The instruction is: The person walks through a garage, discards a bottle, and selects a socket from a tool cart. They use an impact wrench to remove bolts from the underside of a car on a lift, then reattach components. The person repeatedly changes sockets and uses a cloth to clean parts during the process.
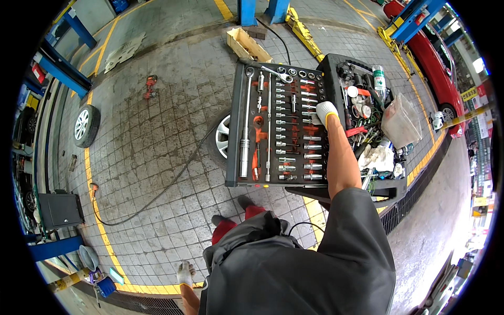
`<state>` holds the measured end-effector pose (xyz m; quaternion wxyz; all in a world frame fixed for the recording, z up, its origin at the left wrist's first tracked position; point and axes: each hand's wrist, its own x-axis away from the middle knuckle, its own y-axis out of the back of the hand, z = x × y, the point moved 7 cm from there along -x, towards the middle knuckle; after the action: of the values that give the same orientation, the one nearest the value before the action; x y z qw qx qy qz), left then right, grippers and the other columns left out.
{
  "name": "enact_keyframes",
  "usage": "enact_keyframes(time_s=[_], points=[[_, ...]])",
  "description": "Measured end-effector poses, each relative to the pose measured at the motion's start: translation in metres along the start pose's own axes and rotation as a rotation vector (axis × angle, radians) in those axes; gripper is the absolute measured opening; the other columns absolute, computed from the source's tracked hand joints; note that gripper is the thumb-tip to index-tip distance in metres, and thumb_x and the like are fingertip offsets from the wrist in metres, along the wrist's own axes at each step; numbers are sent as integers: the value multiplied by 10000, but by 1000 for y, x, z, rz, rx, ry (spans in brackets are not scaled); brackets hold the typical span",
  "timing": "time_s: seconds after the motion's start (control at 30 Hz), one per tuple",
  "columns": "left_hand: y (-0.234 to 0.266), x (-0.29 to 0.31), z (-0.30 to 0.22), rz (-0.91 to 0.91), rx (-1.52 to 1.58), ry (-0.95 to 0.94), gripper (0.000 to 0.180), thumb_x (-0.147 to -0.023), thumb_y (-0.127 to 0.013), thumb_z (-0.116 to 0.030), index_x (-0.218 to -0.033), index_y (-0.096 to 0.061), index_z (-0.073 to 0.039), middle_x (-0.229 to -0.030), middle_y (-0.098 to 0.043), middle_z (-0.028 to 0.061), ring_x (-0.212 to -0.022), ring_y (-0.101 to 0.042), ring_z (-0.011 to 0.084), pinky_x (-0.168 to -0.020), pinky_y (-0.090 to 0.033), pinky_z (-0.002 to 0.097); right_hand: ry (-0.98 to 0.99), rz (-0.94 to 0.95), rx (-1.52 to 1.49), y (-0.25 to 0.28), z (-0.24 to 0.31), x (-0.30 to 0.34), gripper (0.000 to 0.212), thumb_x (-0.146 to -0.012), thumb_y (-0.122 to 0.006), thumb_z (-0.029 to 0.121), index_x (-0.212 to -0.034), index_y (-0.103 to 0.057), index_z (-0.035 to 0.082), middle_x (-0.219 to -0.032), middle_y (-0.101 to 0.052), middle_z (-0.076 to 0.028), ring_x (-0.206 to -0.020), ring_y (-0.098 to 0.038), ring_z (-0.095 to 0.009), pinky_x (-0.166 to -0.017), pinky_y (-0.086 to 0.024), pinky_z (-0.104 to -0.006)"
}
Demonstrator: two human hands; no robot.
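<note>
My right hand (326,112), in a white knit glove with a yellow cuff, reaches over the right side of a black tool tray (229,157). It is at the rows of silver sockets (312,156); its fingertips are hidden, so any grip on a socket does not show. My left hand (185,274), gloved alike, hangs low at my side above the floor, fingers loosely apart and holding nothing. In the tray lie a long ratchet handle (246,126), an extension bar (269,126) and red-handled pliers (256,157). A combination wrench (278,73) rests across its far edge.
Right of the tray, a cart compartment holds a spray can (378,79), a clear plastic bin (401,122) and rags (377,157). A wheel (222,136) shows partly behind the tray. On the floor lie a red power tool (150,86), a cable (170,185) and another wheel (86,126). A red car (436,68) stands right.
</note>
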<state>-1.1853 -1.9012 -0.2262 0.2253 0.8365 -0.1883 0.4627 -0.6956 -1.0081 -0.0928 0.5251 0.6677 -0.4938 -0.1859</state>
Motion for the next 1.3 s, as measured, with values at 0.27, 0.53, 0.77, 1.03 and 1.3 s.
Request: enact_keyframes(time_s=[0.27, 0.53, 0.77, 1.03, 1.3], points=[[-15, 13, 39, 33, 46, 66, 221, -1061, -622, -226, -865, -575, -134, -641, -393, -37, -498, -277, 90, -455, -237, 288, -266, -66, -635, 18, -9, 13, 225, -928, -675, 210, -1017, -811, 55, -888, -778, -165, -824, -779, -300, -762, -619, -409], [-12, 7, 20, 37, 33, 73, 194, -1069, -624, -271, -963, -610, -109, -706, -538, 8, -507, -381, 102, -457, -295, 283, -453, -429, -1144, 41, -2, 53, 216, -867, -784, 111, -1048, -781, -8, -883, -777, -142, -740, -751, -231, -745, -598, -347], [-35, 4, -6, 96, 18, 39, 176, -1073, -620, -247, -970, -612, -104, -718, -554, 8, -516, -417, 105, -458, -328, 286, -308, -246, -1451, 18, 4, 58, 238, -930, -742, 147, -1123, -762, 8, -1118, -757, -148, -931, -747, -230, -865, -590, -327], [-46, 7, -27, 32, -42, -28, 185, -1069, -637, -256, -969, -622, -101, -717, -560, -1, -528, -442, 94, -467, -348, 273, -234, -465, -1822, 104, 19, 89, 288, -1083, -615, 177, -1272, -655, -36, -1063, -721, -78, -857, -704, -139, -766, -639, -317], [-79, 7, -75, 84, -142, -211, 280, -1077, -632, -289, -1156, -669, -23, -924, -705, 65, -678, -586, 106, -594, -491, 257, -40, -393, -1875, 252, 89, 130, 302, -1083, -650, 244, -1214, -677, -27, -935, -697, -64, -760, -682, -109, -652, -608, -283]])
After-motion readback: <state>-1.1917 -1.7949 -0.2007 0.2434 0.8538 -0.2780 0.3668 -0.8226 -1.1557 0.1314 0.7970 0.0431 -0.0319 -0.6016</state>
